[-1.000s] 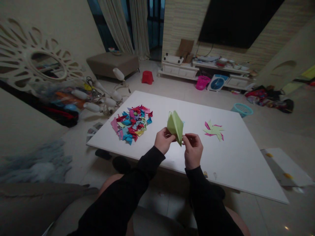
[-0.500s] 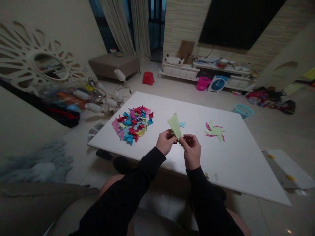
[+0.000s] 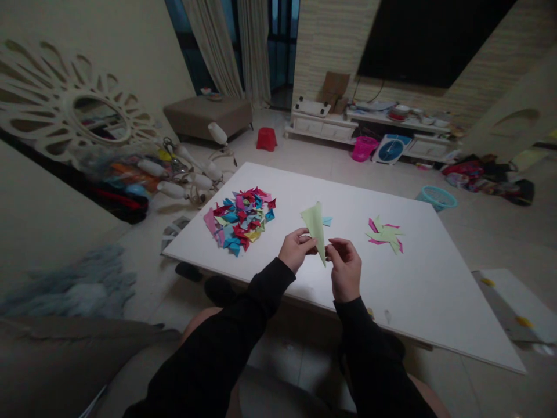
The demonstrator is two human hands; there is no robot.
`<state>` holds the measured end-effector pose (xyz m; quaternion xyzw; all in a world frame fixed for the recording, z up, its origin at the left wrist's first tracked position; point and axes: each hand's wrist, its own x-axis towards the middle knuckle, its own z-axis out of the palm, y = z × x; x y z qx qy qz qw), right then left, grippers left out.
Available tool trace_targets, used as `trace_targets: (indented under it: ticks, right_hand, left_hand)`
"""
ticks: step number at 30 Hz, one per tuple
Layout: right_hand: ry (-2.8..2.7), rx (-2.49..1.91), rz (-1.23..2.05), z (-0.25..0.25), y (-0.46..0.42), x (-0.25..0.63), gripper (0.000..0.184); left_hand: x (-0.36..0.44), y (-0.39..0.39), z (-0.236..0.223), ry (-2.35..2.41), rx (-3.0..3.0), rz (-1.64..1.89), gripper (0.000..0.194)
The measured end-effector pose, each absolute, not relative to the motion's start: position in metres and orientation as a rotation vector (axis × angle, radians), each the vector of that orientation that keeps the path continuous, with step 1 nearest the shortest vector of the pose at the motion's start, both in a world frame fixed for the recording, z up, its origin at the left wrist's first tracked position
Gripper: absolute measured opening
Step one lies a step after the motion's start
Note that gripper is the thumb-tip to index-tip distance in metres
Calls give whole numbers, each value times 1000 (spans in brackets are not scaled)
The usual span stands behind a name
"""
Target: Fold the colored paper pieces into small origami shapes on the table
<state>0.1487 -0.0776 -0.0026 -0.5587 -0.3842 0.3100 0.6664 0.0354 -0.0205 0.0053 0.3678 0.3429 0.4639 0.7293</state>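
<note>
My left hand (image 3: 297,249) pinches a light green folded paper (image 3: 317,229), with the thumb in front and the fingers behind. The paper is a long pointed triangle, held slanting above the table with its narrow tip down. At its lower right edge, my right hand (image 3: 347,267) has thumb and fingers closed against the paper; the exact grip there is partly hidden. Behind the paper a small light blue paper piece (image 3: 328,221) lies on the white table (image 3: 418,296). Farther right rests a green and pink pinwheel-shaped paper fold (image 3: 386,233).
A heap of colourful folded papers (image 3: 243,217) covers the table's left part. Beyond the table stand a red stool (image 3: 266,139), a pink basket (image 3: 364,149) and a blue basket (image 3: 437,197). A lamp with white shades (image 3: 200,183) is past the left edge.
The green paper has turned more upright, its lower tip now showing below my left thumb. My right fingers have shifted from the tip to its right edge. The view has shifted slightly.
</note>
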Motion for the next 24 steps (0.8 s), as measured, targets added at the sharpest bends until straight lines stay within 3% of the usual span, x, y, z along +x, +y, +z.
trace_targets:
  ticks: [13,18,24]
  right_hand:
    - [-871,-1232,631,6,-81,144,52]
    - [-913,-1294,643,4,-81,147,23]
    - [-843,-1316,626,5,-80,149,19]
  left_hand:
    - [36,-21,7,750,944,900,42]
    - [34,-24,12,709,993,880,54]
    - [33,-23,16,733,1075,950,36]
